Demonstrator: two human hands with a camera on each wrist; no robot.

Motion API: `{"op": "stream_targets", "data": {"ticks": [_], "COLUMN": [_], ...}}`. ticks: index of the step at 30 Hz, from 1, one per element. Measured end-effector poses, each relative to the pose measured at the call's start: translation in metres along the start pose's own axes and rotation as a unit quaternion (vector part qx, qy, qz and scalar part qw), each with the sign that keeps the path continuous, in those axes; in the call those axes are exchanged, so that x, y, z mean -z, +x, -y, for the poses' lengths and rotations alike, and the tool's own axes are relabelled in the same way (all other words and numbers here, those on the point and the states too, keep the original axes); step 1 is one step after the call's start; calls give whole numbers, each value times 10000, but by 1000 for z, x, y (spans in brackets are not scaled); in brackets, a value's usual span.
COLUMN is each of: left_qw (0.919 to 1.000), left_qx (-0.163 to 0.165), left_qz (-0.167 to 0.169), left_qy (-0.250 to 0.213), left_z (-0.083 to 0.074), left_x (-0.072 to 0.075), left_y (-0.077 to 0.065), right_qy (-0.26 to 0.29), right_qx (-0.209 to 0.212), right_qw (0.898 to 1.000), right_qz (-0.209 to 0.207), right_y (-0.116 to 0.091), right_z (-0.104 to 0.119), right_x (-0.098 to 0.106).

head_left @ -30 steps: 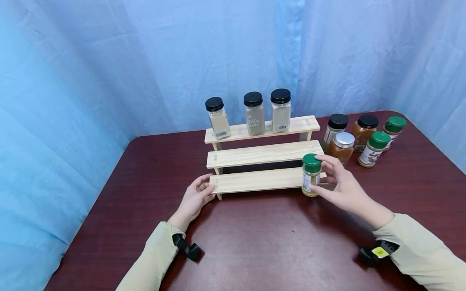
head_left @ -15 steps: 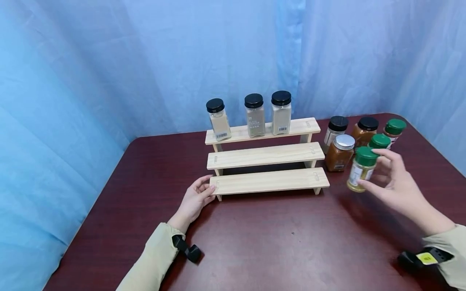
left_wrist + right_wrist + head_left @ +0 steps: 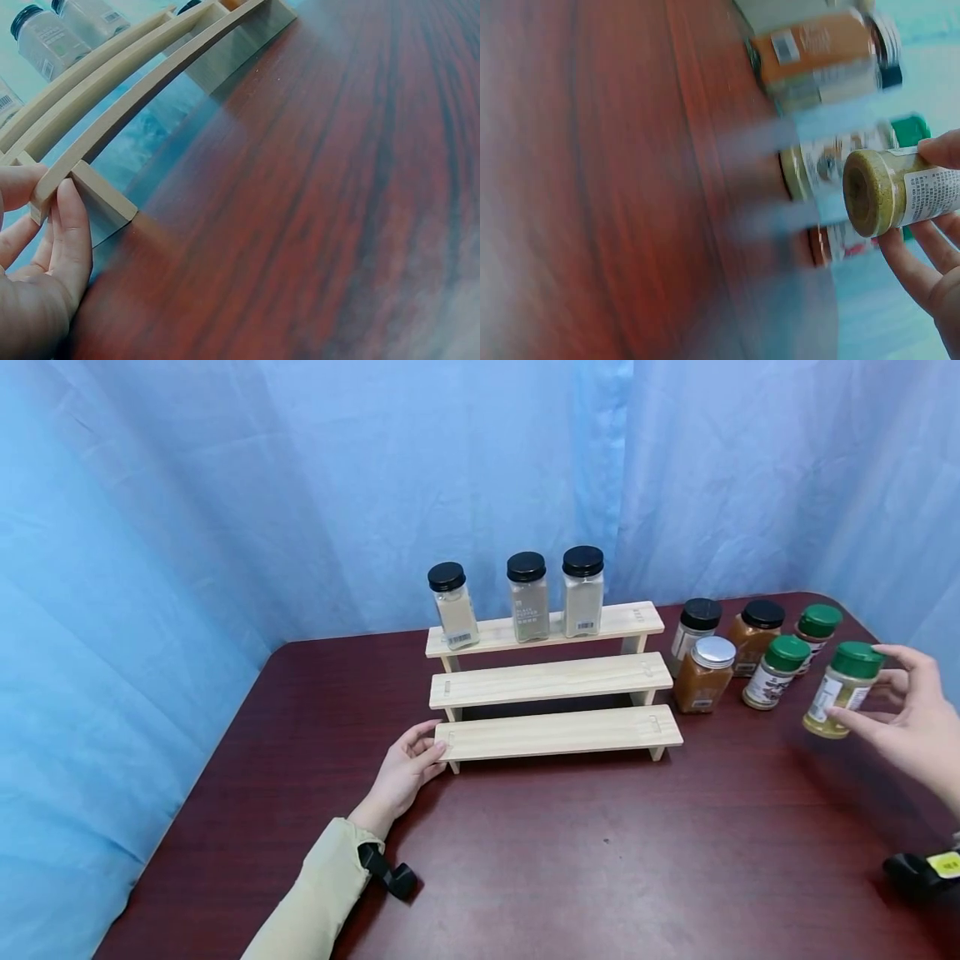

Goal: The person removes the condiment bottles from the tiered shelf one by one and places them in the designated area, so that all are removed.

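A three-tier wooden rack (image 3: 555, 732) stands mid-table. My left hand (image 3: 405, 768) pinches the left end of its lowest shelf; in the left wrist view the thumb and fingers (image 3: 73, 217) grip the shelf's end. At the right, my right hand (image 3: 918, 718) holds a green-capped spice jar (image 3: 838, 693) between thumb and fingers, slightly tilted and raised off the table. The right wrist view shows the base of this spice jar (image 3: 874, 193), its contents yellowish. Three black-capped jars, among them a black pepper jar (image 3: 529, 602), stand on the top shelf.
Right of the rack stand a silver-capped jar (image 3: 705, 677), two black-capped jars, one of them orange-brown (image 3: 753, 639), and two green-capped jars, the nearer one white-labelled (image 3: 772, 677). A blue curtain (image 3: 450, 468) hangs behind the dark red table (image 3: 525, 843).
My right hand has carried the green-capped spice jar from the lowest shelf's right end rightward, past the other jars. My left hand has kept its grip on the rack.
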State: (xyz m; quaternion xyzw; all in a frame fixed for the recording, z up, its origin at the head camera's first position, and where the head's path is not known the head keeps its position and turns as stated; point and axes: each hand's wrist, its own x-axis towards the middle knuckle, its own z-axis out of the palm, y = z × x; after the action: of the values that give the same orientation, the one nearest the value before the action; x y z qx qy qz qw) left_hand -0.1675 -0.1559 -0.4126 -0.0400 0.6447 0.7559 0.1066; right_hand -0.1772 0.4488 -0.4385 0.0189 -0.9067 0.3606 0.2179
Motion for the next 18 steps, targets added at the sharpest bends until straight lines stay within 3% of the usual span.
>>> {"op": "stream_targets", "data": {"ticks": [3, 12, 18], "left_qw": [10000, 10000, 10000], "left_qx": [-26, -69, -34], "left_qz": [9, -31, 16], "left_qy": [30, 27, 82], "left_z": [1, 0, 0], "left_x": [0, 0, 0], "left_y": [0, 0, 1], "right_qy": [-142, -380, -545], "right_qx": [-141, -414, -617], "right_qw": [9997, 9984, 9964], "right_qz": [-146, -73, 212], "right_y": [6, 11, 18], "right_z": [-6, 48, 57], "right_x": [4, 14, 10]}}
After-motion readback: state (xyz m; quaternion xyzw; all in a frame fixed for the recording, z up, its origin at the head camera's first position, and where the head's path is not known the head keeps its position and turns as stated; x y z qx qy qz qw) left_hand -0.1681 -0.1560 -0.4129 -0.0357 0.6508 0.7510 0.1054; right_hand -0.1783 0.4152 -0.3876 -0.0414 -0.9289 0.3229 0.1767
